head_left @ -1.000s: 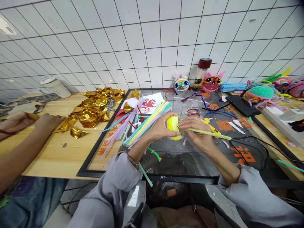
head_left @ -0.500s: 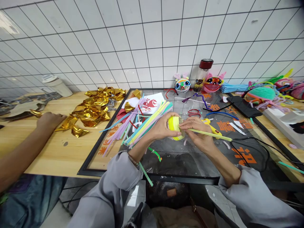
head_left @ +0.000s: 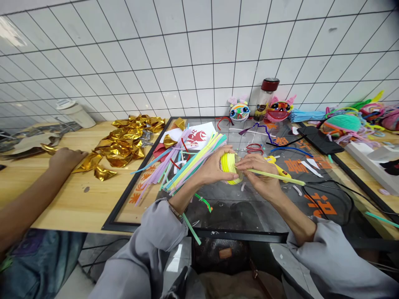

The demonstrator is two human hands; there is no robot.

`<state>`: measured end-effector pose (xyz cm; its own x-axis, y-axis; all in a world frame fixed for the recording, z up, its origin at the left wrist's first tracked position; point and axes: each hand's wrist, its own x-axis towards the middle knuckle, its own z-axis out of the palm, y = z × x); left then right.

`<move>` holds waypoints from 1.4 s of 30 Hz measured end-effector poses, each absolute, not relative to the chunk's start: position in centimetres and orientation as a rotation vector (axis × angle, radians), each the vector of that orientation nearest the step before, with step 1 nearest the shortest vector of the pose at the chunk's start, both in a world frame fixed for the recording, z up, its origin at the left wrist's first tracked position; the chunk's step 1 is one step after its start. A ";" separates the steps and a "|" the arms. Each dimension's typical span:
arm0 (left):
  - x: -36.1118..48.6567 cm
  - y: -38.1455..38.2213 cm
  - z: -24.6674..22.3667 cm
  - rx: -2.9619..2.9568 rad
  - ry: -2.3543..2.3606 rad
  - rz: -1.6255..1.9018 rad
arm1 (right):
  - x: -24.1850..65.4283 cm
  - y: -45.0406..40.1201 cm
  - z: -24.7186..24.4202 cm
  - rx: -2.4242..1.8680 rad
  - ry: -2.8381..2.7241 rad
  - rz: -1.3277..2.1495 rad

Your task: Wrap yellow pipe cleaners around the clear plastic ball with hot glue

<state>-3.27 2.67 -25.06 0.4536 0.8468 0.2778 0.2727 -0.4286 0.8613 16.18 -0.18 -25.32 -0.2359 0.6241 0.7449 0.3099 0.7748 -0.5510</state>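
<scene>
My left hand (head_left: 215, 167) is closed round a small clear rounded body wrapped in bright yellow pipe cleaner (head_left: 229, 165), held above the dark board. Against its right side, my right hand (head_left: 260, 171) pinches a pale yellow pipe cleaner (head_left: 280, 177), whose free end sticks out to the right. The fingertips partly hide where the strip meets the wrapped body. Beside my left wrist lies a bundle of pastel pipe cleaners (head_left: 191, 166). Behind my right hand sits a yellow glue gun (head_left: 279, 166), with red-handled scissors (head_left: 254, 148) farther back.
At the back stand two decorated animal-face crafts (head_left: 239, 111) and a glass bottle (head_left: 264, 99). A phone (head_left: 321, 140) and power strip (head_left: 370, 166) lie right. Another person's hand (head_left: 67, 160) rests by gold foil (head_left: 120, 143) at left. A black cable (head_left: 349, 189) runs along the right.
Almost nothing differs. Both my hands keep the same hold on the wrapped body and the pipe cleaner, and the other person's hand stays by the gold foil.
</scene>
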 end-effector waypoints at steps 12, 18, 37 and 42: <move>-3.4 2.5 -25.3 1.982 0.887 0.984 | 16.2 -0.1 -25.2 -0.694 -1.836 0.340; -3.5 2.7 -25.6 2.048 0.848 0.997 | 16.4 0.1 -25.6 -0.643 -1.841 0.305; -3.7 3.1 -26.0 2.090 0.782 1.016 | 16.2 0.1 -25.7 -0.651 -1.831 0.308; -3.7 2.9 -25.9 2.082 0.772 1.013 | 16.3 0.1 -25.9 -0.662 -1.832 0.297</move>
<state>-3.74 2.94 -25.87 0.5193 0.7438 0.4208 0.2085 -0.5878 0.7817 16.28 0.14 -25.87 -0.2326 0.5728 0.7860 0.2949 0.8117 -0.5042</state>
